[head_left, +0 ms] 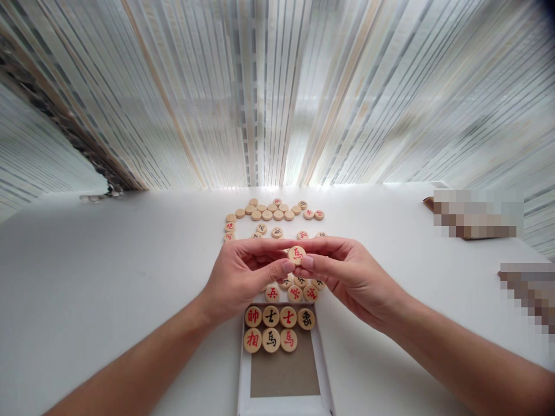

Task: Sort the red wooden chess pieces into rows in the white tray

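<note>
- Seven xiangqi pieces (271, 340) in open box (284, 378), nearer than hands.
- One red horse piece (296, 255), pinched between left hand (236, 277) and right hand (353, 277).
- Many loose discs (278, 215), unboxed, beyond hands.

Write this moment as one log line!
left hand: holds red-marked piece; right hand: grips same piece; open box: seven pieces, two rows; table: loose pieces beyond

Broad passage lies over the white table (108, 277) left of the left hand (234, 277); partly masked brown objects (474, 216) obstruct the right; loose pieces (278, 215) crowd the far middle; the box (284, 375) has open floor nearest, before two piece rows (271, 341)
</note>
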The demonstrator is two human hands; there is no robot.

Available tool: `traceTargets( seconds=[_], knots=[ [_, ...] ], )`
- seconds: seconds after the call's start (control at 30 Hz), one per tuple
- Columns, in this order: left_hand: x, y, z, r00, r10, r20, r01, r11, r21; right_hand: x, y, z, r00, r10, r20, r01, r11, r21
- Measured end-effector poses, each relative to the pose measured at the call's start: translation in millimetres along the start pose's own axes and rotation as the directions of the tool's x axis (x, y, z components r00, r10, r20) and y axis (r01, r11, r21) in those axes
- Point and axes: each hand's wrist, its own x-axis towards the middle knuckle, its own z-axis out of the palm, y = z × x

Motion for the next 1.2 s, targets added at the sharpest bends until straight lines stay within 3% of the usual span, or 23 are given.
traceTargets(
  seconds=[0.4, 0.6, 0.77, 1.2],
  knots=[
    [-2.2, 0.7, -2.5, 0.998, 0.052, 0.042, -0.055, 0.997, 0.056, -1.3, 2.5, -3.7, 0.999, 0.028, -0.018, -0.03, 0.995, -0.095],
    [-3.8, -2.2, -2.4, 0.972, 0.192, 0.134, -0.223, 0.934, 0.28, -1.8, 2.6, -2.6, 0.998, 0.055, -0.011, -0.056, 0.991, -0.123],
    [-4.4, -3.3, -2.4, 0.947, 0.257, 0.192, -0.307, 0.898, 0.314, -2.3, 0.8, -2.1, 0.999, 0.05, 0.013, -0.048, 0.988, -0.146],
    [-3.9, 0.6, -3.0, 0.968, 0.249, 0.045, -0.252, 0.932, 0.26, -2.6, -2.5, -5.6, 0.989, 0.031, 0.143, -0.011, 0.99, -0.14]
  ],
)
